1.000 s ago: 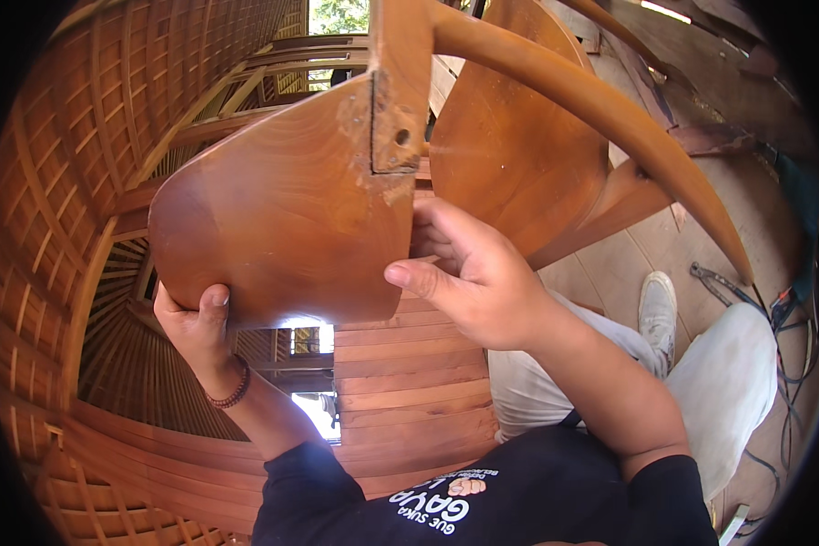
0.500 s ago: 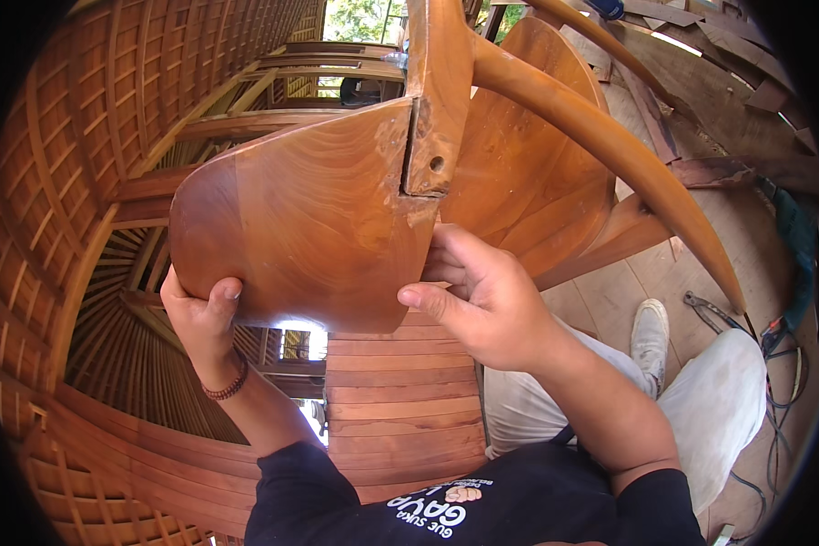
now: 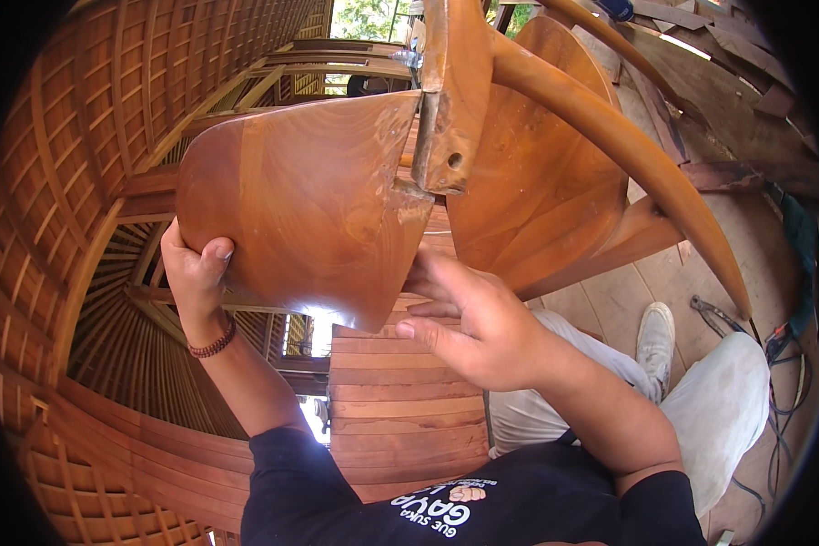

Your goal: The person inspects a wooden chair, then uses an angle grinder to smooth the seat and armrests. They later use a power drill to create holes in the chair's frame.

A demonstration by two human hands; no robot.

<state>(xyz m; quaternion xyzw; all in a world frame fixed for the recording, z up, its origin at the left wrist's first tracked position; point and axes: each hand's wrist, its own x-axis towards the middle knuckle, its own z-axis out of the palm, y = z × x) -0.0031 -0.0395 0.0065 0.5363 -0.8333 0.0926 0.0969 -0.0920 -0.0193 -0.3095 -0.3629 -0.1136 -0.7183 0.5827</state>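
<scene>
A smooth, curved wooden panel (image 3: pixel 309 196) with a glossy brown grain is tilted in front of me. My left hand (image 3: pixel 196 268) grips its lower left edge, thumb on the near face and fingers behind. Beside its lower right edge is my right hand (image 3: pixel 478 318), thumb apart from the fingers; the fingertips meet or pass behind the edge, partly hidden. A notch cuts the panel's right side. Next to it stands a wooden post (image 3: pixel 455 100) with a round hole near its end; a gap shows between the two.
A curved wooden arm (image 3: pixel 610 127) runs from the post toward the right, before a rounded wooden panel (image 3: pixel 537 164). Pliers (image 3: pixel 717 314) and a green power tool (image 3: pixel 796 264) with cables lie on the floor at right. Wood offcuts (image 3: pixel 737 55) are scattered at far right.
The panel has separated from the post, its notch now down and left of the post's end, opening a gap. My right thumb has come away from the panel's edge.
</scene>
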